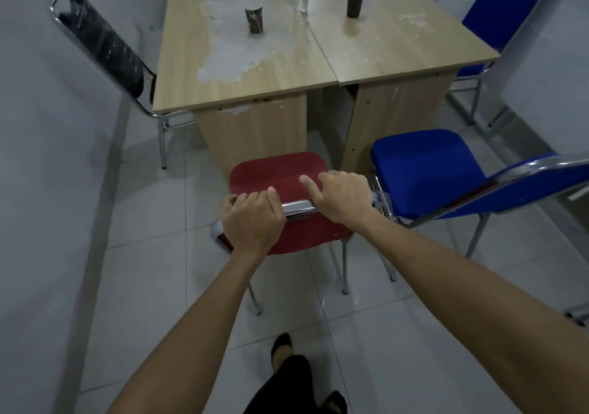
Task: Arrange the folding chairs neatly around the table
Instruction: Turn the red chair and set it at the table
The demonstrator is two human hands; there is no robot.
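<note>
The red chair (277, 174) looks like a light thing to shift: a thin chrome tube frame carrying a padded seat and a padded back, stiff enough that a push at the top should carry through to the legs, though on the glossy floor tiles (398, 334) the feet will probably skate rather than bite, so it wants steering more than force. The sensible hold is the one already taken, the chrome top rail (298, 207) of the backrest, gripped toward both ends so the chair cannot swing round. The left hand (251, 219) is closed over the rail near its left corner, fingers curled down the front; the right hand (342, 195) lies on the rail toward its right end with the fingers bent over it and the index finger lying straighter on the red pad, a looser hold than the left. The chair stands at the near end of the table (242, 72), facing it, its seat front close to the left desk's end panel but not tucked under. Its upholstery is a dull brick red, the tube bright and scuffed. Just beside it on the right stands a blue chair (424, 165), their frames nearly touching; a black chair (105, 43) is at the table's left edge and another blue chair (503, 8) at the right.
</note>
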